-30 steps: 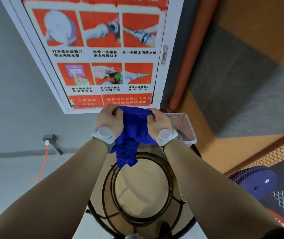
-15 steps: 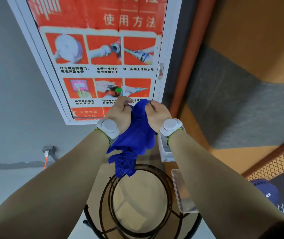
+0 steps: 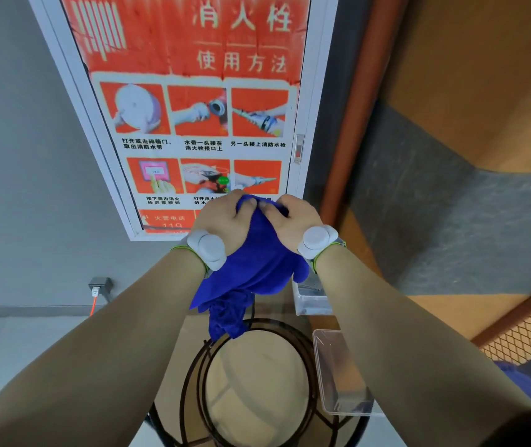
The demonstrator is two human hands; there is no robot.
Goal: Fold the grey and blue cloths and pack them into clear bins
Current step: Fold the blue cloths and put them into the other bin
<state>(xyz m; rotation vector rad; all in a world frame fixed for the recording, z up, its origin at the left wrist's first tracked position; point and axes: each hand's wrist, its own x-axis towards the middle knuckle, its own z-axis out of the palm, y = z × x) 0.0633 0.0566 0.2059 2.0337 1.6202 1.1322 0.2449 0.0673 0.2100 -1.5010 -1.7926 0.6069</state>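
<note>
The fingers (image 3: 248,204) of both hands are curled tight on the top edge of a blue cloth (image 3: 257,262), thumbs almost touching each other. The left hand (image 3: 222,221) and right hand (image 3: 293,217) are held close together, raised in front of a red instruction poster (image 3: 193,108) on the wall. Each wrist wears a white band. The cloth hangs bunched and crumpled from the grip, its lower end dangling just above a round glass tabletop (image 3: 257,375) on a black wire frame. Two clear bins (image 3: 341,375) sit on the right of the tabletop, partly hidden by the right forearm. No grey cloth can be made out.

This looks like the start of folding the blue cloth: it is gathered, not yet flat. The next move likely calls for drawing the hands apart along the edge to spread it.
</note>
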